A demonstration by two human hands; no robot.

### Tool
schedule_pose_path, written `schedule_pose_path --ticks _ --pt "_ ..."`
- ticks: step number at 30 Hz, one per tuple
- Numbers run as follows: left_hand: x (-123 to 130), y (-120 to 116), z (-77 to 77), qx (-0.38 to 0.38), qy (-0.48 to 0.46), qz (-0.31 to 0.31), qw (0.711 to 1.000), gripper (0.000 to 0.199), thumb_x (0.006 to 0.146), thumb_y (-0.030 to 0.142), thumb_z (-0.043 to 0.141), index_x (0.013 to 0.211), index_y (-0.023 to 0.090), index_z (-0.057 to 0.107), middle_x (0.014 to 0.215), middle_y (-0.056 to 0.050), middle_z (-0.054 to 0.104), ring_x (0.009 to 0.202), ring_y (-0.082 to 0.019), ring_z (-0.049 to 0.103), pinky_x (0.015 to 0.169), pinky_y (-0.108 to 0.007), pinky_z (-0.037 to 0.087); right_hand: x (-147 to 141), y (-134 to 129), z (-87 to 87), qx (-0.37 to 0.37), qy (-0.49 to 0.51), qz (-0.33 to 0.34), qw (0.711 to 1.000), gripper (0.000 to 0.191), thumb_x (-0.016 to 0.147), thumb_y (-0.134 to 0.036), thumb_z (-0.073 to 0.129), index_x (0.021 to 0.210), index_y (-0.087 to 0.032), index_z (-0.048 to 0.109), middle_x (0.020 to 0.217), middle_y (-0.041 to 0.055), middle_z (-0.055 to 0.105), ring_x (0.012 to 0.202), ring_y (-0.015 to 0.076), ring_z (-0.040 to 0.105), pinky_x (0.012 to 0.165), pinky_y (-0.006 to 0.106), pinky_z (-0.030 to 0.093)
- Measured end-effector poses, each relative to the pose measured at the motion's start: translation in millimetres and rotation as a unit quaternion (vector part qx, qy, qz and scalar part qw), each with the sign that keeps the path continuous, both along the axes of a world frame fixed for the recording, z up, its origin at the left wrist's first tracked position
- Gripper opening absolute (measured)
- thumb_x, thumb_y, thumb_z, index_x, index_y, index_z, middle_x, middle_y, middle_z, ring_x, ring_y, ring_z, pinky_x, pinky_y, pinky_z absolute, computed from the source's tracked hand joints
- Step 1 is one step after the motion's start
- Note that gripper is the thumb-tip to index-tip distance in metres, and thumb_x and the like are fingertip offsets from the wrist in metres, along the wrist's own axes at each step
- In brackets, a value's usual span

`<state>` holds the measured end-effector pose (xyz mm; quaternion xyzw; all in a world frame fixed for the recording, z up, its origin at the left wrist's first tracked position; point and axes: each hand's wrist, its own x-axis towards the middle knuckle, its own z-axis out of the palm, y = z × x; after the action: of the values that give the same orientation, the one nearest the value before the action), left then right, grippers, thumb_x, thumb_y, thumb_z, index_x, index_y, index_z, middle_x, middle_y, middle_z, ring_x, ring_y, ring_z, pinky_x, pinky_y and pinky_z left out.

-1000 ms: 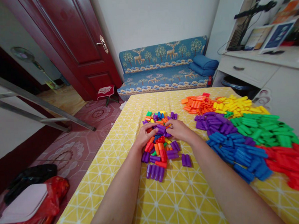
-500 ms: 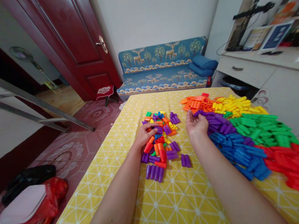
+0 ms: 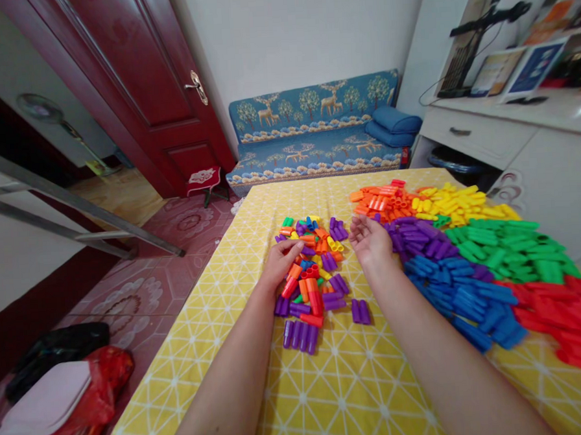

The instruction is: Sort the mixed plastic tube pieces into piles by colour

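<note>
My left hand [image 3: 280, 262] lies at the left side of a mixed pile of coloured plastic tube pieces [image 3: 314, 293]. Its fingers stretch loosely over the pile's edge, close to an orange piece [image 3: 308, 240], and I see nothing held in them. With the palm turned partly up, my right hand [image 3: 372, 241] is between this pile and the sorted heaps, near a purple pair [image 3: 338, 228]. Its fingers are slightly curled and apart, with nothing visible in them. Purple pieces [image 3: 421, 236] lie heaped just right of that hand. Nearer me are a joined purple row [image 3: 300, 336] and another purple pair [image 3: 360, 311].
Heaps of orange [image 3: 382, 200], yellow [image 3: 458, 202], green [image 3: 511, 248], blue [image 3: 464, 293] and red pieces [image 3: 568, 320] cover the table's right side. A yellow patterned cloth [image 3: 339, 397] covers the table. Beyond it stands a blue sofa [image 3: 310, 132]; a metal ladder [image 3: 76, 209] is at left.
My right hand has moved left, away from the purple heap and toward the mixed pile. The left hand's fingers have drawn closer together and shifted slightly.
</note>
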<state>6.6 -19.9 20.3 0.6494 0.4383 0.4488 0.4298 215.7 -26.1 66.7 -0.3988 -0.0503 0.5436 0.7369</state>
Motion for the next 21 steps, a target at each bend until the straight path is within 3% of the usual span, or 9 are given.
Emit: schedule_pose_path --ticks 4,10,15,21 --pt "0.3 2.0 -2.4 -0.004 -0.027 -0.005 1.000 0.044 0.084 0.054 0.053 0.088 0.017 0.075 0.087 -0.007 0.074 0.083 -0.020 0.066 0.076 -0.028 0.050 -11.1 -1.8 -1.0 0.017 -0.143 0.089 0.986 0.008 0.069 -0.019 0.061 0.077 -0.016 0.061 0.065 -0.0013 0.065 0.049 0.0064 0.056 0.043 0.014 0.042" --pt "-1.7 6.3 -9.7 -0.003 -0.029 0.031 0.999 0.054 0.083 0.061 0.049 0.075 0.014 0.074 0.075 -0.006 0.072 0.067 -0.017 0.062 0.064 -0.026 0.048 -16.7 -5.5 -1.6 0.062 -0.349 0.166 0.920 0.013 0.065 -0.025 0.065 0.073 -0.015 0.065 0.065 0.0004 0.067 0.051 0.0074 0.057 0.042 0.014 0.038" --pt "-2.4 7.2 -9.8 0.006 -0.035 0.079 0.996 0.053 0.079 0.063 0.054 0.064 0.014 0.068 0.055 -0.001 0.062 0.050 -0.011 0.052 0.052 -0.024 0.041 -17.1 -6.2 -2.0 0.078 -0.412 0.190 0.888 0.014 0.065 -0.027 0.065 0.074 -0.016 0.066 0.066 0.0010 0.068 0.052 0.0090 0.058 0.042 0.015 0.039" --pt "-1.4 5.4 -4.5 -0.025 -0.072 0.061 0.995 0.053 0.076 0.063 0.058 0.064 0.013 0.069 0.055 -0.003 0.063 0.048 -0.011 0.052 0.052 -0.026 0.043 -24.1 -7.4 -0.1 0.106 -0.438 0.234 0.862 0.014 0.063 -0.027 0.070 0.072 -0.016 0.067 0.060 -0.0004 0.066 0.051 0.0099 0.057 0.045 0.018 0.042"
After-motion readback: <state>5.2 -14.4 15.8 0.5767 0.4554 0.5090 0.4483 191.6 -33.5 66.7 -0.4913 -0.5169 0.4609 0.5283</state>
